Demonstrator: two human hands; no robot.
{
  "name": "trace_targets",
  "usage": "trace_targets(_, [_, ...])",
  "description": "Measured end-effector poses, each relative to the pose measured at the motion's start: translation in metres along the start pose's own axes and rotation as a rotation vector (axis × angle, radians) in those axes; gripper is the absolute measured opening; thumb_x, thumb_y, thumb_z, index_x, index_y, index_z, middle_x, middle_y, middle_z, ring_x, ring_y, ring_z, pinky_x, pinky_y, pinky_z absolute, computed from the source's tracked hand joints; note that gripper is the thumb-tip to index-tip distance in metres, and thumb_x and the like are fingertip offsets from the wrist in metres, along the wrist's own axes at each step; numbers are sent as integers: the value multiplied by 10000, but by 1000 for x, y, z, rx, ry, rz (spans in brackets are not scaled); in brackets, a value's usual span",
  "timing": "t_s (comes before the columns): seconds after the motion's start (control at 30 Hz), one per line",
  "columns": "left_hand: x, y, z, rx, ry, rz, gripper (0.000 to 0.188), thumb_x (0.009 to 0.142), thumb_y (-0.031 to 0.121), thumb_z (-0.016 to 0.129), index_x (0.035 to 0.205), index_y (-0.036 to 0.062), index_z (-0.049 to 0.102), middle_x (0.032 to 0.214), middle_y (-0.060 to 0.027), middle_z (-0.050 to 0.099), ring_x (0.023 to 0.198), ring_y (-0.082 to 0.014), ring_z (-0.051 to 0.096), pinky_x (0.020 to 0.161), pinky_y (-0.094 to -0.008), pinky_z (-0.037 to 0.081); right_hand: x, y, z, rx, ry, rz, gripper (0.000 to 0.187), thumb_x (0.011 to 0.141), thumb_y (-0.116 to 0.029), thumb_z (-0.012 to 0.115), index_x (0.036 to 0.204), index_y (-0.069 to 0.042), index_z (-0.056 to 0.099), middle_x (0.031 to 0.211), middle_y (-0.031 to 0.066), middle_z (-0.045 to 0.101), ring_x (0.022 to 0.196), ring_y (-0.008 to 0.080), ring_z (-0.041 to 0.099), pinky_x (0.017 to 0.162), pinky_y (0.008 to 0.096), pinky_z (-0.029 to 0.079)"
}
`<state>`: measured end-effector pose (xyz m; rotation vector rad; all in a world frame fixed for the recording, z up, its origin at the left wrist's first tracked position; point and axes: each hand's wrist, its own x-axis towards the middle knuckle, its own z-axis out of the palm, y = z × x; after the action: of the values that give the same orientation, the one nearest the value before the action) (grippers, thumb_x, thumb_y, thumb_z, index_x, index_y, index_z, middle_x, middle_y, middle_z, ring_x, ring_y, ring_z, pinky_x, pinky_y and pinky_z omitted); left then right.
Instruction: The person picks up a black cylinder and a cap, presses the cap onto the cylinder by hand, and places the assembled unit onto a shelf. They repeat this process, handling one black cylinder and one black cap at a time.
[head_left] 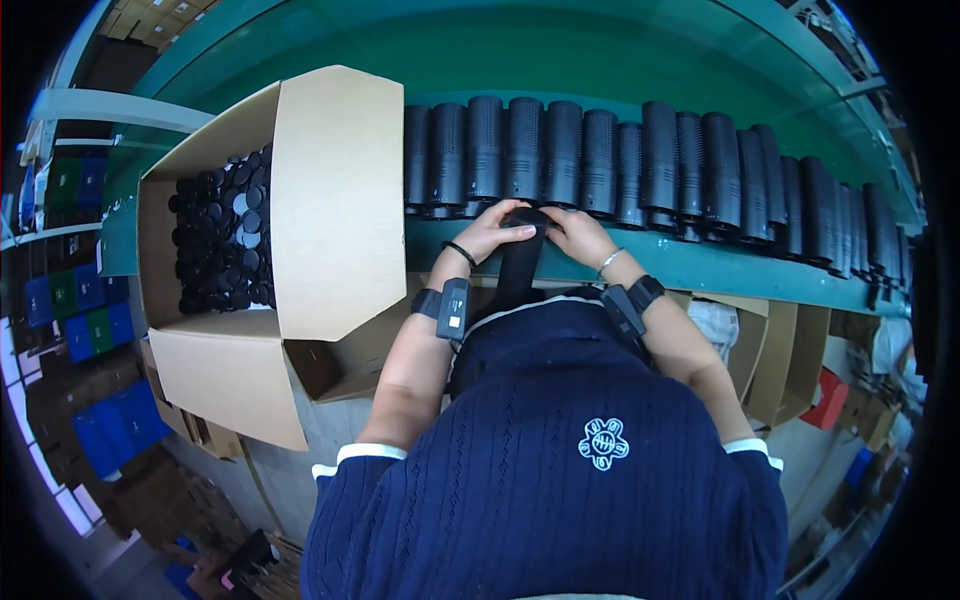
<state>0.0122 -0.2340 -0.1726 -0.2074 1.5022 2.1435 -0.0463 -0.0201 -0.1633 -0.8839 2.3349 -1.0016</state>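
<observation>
In front of my chest, a black tube (519, 268) points away from me, its near end close to my body. At its far end sits a round black cap (527, 216). My left hand (492, 234) is closed on that end from the left, thumb across the top. From the right, my right hand (580, 240) closes its fingers on the same end. Just beyond my hands stands a row of black ribbed tubes (525, 150), several with a mesh-like texture on the upper part. Whether the cap is seated fully cannot be seen.
An open cardboard box (340, 200) on the left holds many black round caps (225, 235). The green bench (640, 50) runs behind the tubes. More cardboard boxes (790, 365) stand below the bench at right, near a red container (826, 399). Blue bins (120, 425) lie far left.
</observation>
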Motion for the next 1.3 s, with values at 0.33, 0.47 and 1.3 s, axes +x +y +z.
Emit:
trace_targets(0.33, [-56,17,52,-11,120,299,670,697,-1,833,1274,65,501,1155,-14,574,1111,-123,542,986,-290,436,-44,-25,-29,698,-33,163,153,947,-102,596,1054,-13,657,856,28,668,800,93,621,736,247,510])
trace_targets(0.47, [-55,22,68,196,157,413,717,674,56,866,1287,56,494,1214,-41,553,1168,-149,521,1024,-305,409,-48,-68,-45,928,45,207,208,968,-120,584,1164,-63,623,903,-31,592,792,49,561,711,207,473])
trace_targets(1.3, [-43,11,61,636,302,557,615,709,77,714,1275,18,482,1204,-213,579,1131,-412,559,957,-443,469,-43,-77,-11,451,285,71,688,706,-62,819,1307,-37,485,1213,54,527,1171,179,526,997,330,456])
